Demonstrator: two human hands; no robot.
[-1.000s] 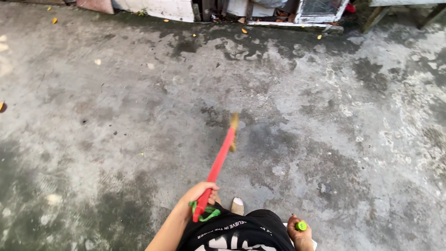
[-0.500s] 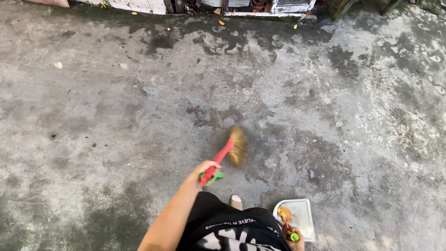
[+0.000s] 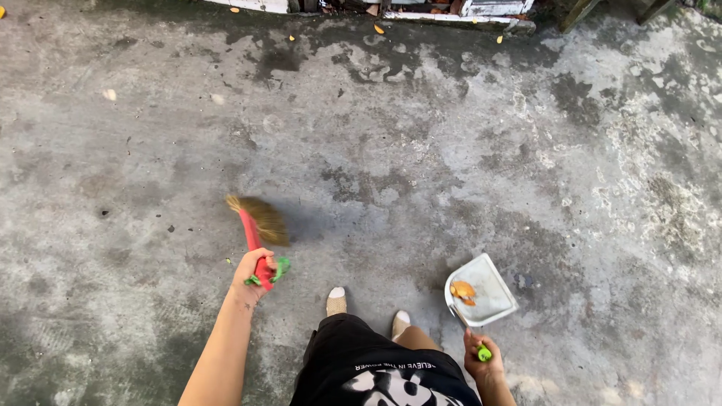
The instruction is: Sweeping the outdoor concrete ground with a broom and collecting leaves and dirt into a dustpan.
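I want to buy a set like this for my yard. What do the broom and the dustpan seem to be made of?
The broom in the left hand looks like a glossy red plastic handle with tan, straw-like bristles, blurred here, so natural or synthetic fibre is unclear. The dustpan, held by the right hand, appears to be pale, smooth sheet metal or plastic; its thin rod handle with a green grip suggests metal.

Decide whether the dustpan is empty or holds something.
Not empty: the dustpan, held by the right hand, has orange leaves lying inside.

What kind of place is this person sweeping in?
Most likely an outdoor yard or back lot: the stained, patchy concrete ground carries scattered fallen leaves, and weathered boards and clutter line its far edge.
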